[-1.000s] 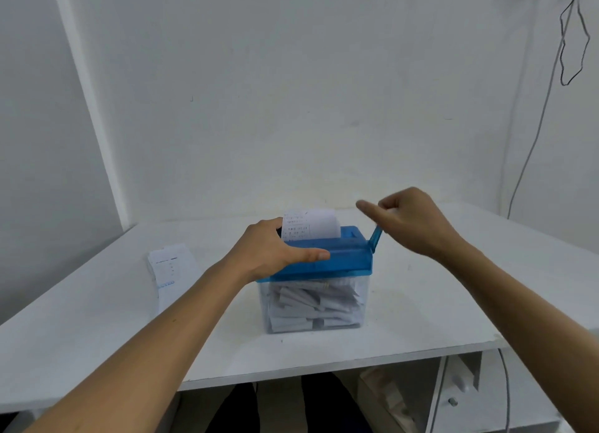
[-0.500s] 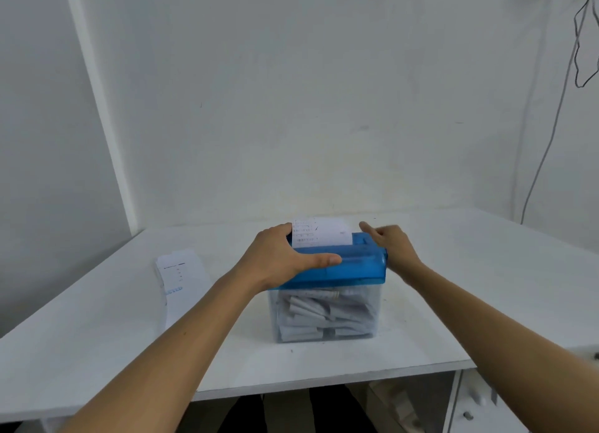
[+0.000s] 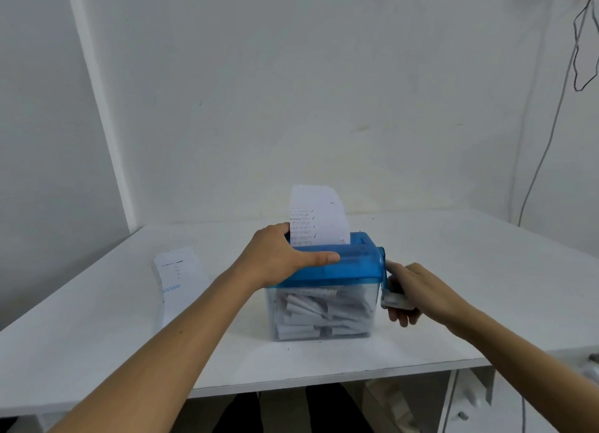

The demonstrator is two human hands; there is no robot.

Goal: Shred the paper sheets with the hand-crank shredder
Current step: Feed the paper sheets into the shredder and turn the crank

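Note:
A hand-crank shredder with a blue top (image 3: pixel 353 264) stands on the white table (image 3: pixel 486 287). Its clear bin (image 3: pixel 324 312) holds several paper strips. A printed paper sheet (image 3: pixel 319 217) stands upright in the slot. My left hand (image 3: pixel 278 257) lies over the left end of the blue top, thumb along its front and fingers curled over the back. My right hand (image 3: pixel 418 293) grips the crank handle (image 3: pixel 390 298), which points down at the shredder's right side.
A stack of paper sheets (image 3: pixel 176 270) lies on the table to the left of the shredder. A grey cable (image 3: pixel 547 134) hangs down the right wall. Under the table at the right sits a drawer unit (image 3: pixel 466 406).
My right hand has swung the crank from the top, over the back, down to the shredder's right side. My left hand stays on the top.

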